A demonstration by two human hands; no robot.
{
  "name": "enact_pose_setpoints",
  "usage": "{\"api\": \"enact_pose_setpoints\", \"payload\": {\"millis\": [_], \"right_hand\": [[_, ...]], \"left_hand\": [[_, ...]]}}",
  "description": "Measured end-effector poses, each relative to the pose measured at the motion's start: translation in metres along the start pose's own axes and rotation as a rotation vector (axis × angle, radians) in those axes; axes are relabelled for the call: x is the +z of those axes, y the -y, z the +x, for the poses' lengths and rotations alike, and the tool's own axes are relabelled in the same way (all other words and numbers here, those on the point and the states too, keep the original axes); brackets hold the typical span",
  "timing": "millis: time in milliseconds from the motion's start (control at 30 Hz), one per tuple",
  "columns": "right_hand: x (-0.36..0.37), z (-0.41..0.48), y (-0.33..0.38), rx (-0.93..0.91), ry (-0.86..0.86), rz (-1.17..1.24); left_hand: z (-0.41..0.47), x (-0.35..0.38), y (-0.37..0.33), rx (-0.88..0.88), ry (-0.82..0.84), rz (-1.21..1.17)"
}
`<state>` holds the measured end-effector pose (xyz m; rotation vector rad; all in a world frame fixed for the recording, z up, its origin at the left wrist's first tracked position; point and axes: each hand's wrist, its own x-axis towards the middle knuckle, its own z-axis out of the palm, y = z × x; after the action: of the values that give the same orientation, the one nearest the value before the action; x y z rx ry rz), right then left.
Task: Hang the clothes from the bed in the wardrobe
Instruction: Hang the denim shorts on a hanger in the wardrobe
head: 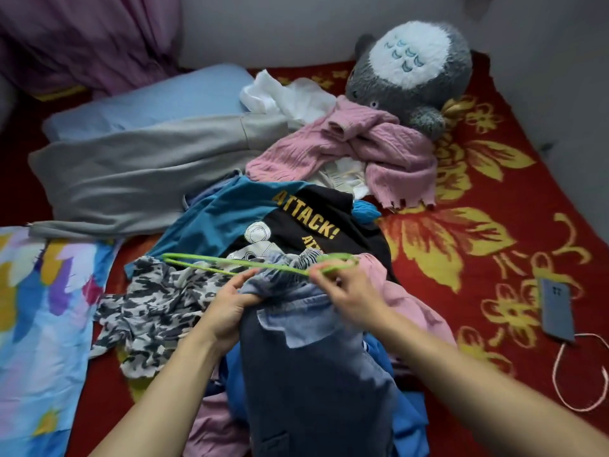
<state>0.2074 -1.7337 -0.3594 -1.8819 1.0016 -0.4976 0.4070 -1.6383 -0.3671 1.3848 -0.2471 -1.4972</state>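
A pile of clothes lies on the red flowered bed (494, 192). On top, nearest me, is a pair of dark blue denim trousers (309, 364) with an elastic waistband. My left hand (230, 305) grips the waistband at its left side. My right hand (349, 295) pinches a thin green hanger (250, 263), which lies flat across the waistband and sticks out to the left. Under and around the trousers are a camouflage garment (158, 301), a black and teal "ATTACK!" shirt (280, 219), a pink knitted sweater (379, 150), grey trousers (131, 173) and white cloth (290, 94).
A grey plush toy (415, 74) leans against the wall at the back. A light blue pillow (148, 100) and a flowered quilt (43, 324) lie on the left. A blue phone (557, 308) with a pink cable (580, 374) rests on the right of the bed.
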Motion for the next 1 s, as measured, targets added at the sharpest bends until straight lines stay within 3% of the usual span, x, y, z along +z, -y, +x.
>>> {"api": "enact_pose_setpoints", "payload": {"millis": [100,233,300,400,467,533,667,733,833,900,1000], "right_hand": [[0.034,-0.051,-0.013,-0.076,0.059,0.055],[0.044,-0.073,-0.04,-0.094,0.034,-0.074],[0.045,-0.077,-0.046,-0.158,0.016,-0.177],[0.044,-0.076,-0.054,-0.251,0.021,-0.339],[0.039,-0.077,-0.059,-0.26,-0.039,-0.427],[0.032,-0.08,-0.062,-0.259,-0.106,-0.522],[0.024,-0.092,-0.06,-0.346,-0.088,-0.581],[0.026,-0.1,-0.053,-0.396,-0.089,-0.573],[0.036,-0.116,-0.047,-0.452,-0.07,-0.572],[0.041,-0.13,-0.051,-0.446,-0.053,-0.579],[0.035,-0.141,-0.056,-0.41,-0.054,-0.564]], "left_hand": [[0.011,-0.013,0.011,0.014,-0.223,0.221],[0.007,-0.049,0.027,0.104,-0.427,0.621],[-0.009,-0.058,0.034,0.07,-0.381,0.725],[-0.042,-0.057,0.041,-0.107,-0.142,0.62],[-0.06,-0.057,0.043,-0.104,-0.029,0.673],[-0.074,-0.058,0.045,0.03,-0.067,0.838],[-0.062,-0.036,0.03,0.271,-0.387,1.012],[-0.03,-0.027,0.023,0.141,-0.411,1.067],[0.015,-0.012,0.032,-0.12,-0.311,0.856],[0.024,0.004,0.044,-0.028,-0.32,0.797],[0.015,0.032,0.037,0.344,-0.365,0.818]]}}
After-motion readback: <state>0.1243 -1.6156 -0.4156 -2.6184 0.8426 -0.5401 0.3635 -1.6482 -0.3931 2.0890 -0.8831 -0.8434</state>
